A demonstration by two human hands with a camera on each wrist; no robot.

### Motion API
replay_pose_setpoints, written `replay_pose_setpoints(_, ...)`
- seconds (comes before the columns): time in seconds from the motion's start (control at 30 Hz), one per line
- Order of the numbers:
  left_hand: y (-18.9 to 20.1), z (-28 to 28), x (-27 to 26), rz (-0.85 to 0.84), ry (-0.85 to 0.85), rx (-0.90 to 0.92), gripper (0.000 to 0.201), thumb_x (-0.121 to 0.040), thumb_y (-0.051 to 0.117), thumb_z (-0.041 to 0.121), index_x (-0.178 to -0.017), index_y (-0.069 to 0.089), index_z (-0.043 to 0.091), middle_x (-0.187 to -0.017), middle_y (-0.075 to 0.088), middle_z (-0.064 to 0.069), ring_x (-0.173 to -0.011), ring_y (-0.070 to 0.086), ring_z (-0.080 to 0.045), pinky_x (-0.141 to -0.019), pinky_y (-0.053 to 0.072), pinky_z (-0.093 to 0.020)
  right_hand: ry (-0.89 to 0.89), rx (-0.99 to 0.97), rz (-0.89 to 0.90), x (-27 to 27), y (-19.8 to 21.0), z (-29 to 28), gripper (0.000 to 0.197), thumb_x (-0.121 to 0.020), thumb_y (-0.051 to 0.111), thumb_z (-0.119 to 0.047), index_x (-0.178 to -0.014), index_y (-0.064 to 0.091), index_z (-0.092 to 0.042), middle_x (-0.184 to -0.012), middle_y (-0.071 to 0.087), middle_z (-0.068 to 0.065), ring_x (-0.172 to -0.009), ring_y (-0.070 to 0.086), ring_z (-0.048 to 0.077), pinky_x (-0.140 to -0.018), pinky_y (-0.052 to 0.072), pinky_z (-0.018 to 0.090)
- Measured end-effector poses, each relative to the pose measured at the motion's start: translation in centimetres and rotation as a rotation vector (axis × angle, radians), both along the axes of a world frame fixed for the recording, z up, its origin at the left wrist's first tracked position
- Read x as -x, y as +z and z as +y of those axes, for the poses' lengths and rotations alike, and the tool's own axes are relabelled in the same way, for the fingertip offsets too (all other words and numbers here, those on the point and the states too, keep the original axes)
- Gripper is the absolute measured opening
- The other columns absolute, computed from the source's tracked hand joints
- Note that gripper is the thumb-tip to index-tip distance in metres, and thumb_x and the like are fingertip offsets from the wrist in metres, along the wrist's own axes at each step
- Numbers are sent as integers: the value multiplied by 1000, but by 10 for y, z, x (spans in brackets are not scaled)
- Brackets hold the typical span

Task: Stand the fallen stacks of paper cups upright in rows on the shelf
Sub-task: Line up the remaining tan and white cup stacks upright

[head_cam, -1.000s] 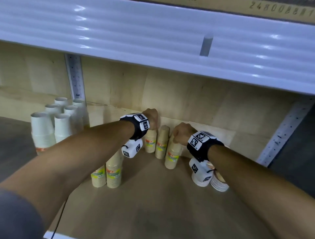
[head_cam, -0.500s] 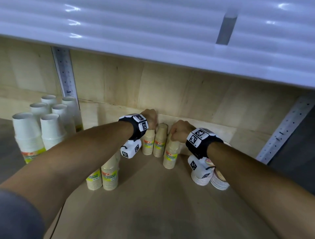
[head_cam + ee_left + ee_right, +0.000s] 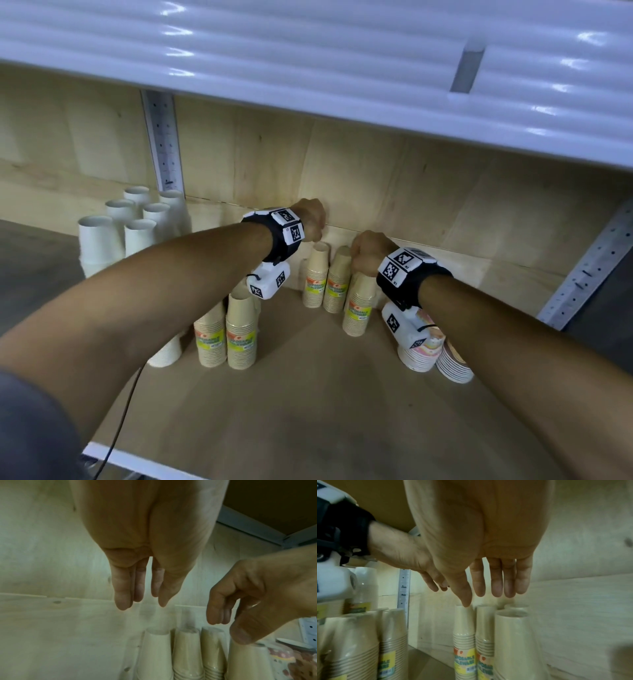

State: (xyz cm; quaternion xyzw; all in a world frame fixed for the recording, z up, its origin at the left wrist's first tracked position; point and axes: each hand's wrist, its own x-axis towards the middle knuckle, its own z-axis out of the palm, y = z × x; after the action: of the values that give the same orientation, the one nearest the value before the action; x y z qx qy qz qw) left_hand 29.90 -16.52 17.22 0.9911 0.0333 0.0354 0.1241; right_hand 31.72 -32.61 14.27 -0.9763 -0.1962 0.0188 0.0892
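Observation:
Three tan paper cup stacks (image 3: 315, 277) (image 3: 337, 282) (image 3: 358, 310) stand upside down against the back wall of the wooden shelf (image 3: 308, 394). Another two tan stacks (image 3: 209, 339) (image 3: 241, 329) stand nearer the front left. My left hand (image 3: 310, 222) hovers just above the back stacks, fingers (image 3: 121, 595) straight and holding nothing. My right hand (image 3: 366, 253) hangs over the rightmost back stack (image 3: 513, 635), fingers (image 3: 496, 582) relaxed and empty. Its thumb tip sits at a stack's top (image 3: 464, 615); I cannot tell whether it touches.
White cup stacks (image 3: 101, 243) stand in rows at the far left, beyond a metal upright (image 3: 164, 144). Patterned paper bowls (image 3: 419, 356) and plates (image 3: 454, 365) sit under my right forearm. A white shelf (image 3: 308, 68) hangs close overhead. The shelf's front half is bare wood.
Both hands have come up slightly off the tops of the back stacks and their fingers have loosened. The stacks stay standing; the head view has shifted a little.

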Motion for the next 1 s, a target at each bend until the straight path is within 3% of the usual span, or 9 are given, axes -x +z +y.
replay_pose_setpoints(0.1,14,7,16,29,-1,-34,33,-86,68,9,-118,66,-2,-106,52,-6,-90,48,-17,-62,41,-25,66,-17,-21,10,6,17,28,-81,69,-17,-106,70,-4,-107,68,9,-98,66,25,-76,53,28)
replay_pose_setpoints(0.23,25,17,41,79,-5,-95,38,-90,66,15,-126,62,3,-130,56,-8,-92,46,-13,-53,41,-11,191,-90,-27,23,5,41,30,-80,70,-19,-105,68,-2,-107,67,10,-97,64,25,-80,54,32)
replay_pose_setpoints(0.27,26,19,48,98,8,-105,39,-91,66,16,-127,61,3,-127,57,-9,-91,48,-14,-49,40,-12,228,-106,-23,26,5,47,31,-81,70,-21,-106,68,-3,-108,67,9,-97,64,25,-81,54,33)
replay_pose_setpoints(0.4,27,31,75,211,89,-120,38,-87,71,17,-122,65,3,-99,61,-9,-83,56,-21,-55,44,-21,291,-101,-13,46,5,72,33,-80,70,-31,-105,69,-10,-107,66,6,-95,63,23,-83,56,35)
replay_pose_setpoints(0.5,24,41,95,265,128,-145,33,-86,71,18,-116,67,4,-94,63,-9,-77,56,-19,-49,42,-21,321,-142,16,60,5,87,28,-79,70,-31,-102,69,-14,-106,66,5,-93,63,21,-76,53,30)
replay_pose_setpoints(0.7,11,61,121,389,190,-165,7,-76,69,9,-71,68,5,-68,60,-6,-56,53,-18,-56,43,-23,374,-211,91,90,2,109,30,-81,71,-39,-97,74,-14,-99,70,2,-89,65,20,-70,48,26)
replay_pose_setpoints(0.87,5,71,134,413,174,-165,15,-75,70,12,-87,74,3,-72,64,-6,-60,56,-20,-54,44,-22,395,-111,137,107,-1,120,30,-78,72,-31,-102,73,-13,-103,70,4,-92,66,20,-69,50,25)
replay_pose_setpoints(0.93,2,70,139,444,174,-192,3,-74,69,9,-74,69,5,-65,59,-6,-51,51,-18,-51,42,-20,399,-95,149,111,-3,123,29,-77,73,-29,-100,73,-12,-102,70,5,-89,66,20,-62,45,22)
replay_pose_setpoints(1.0,-2,70,141,472,178,-218,9,-71,69,6,-68,63,11,-63,56,-5,-48,51,-17,-51,42,-20,417,-87,158,114,-4,125,29,-77,74,-30,-100,74,-12,-103,70,5,-92,66,21,-66,46,23)
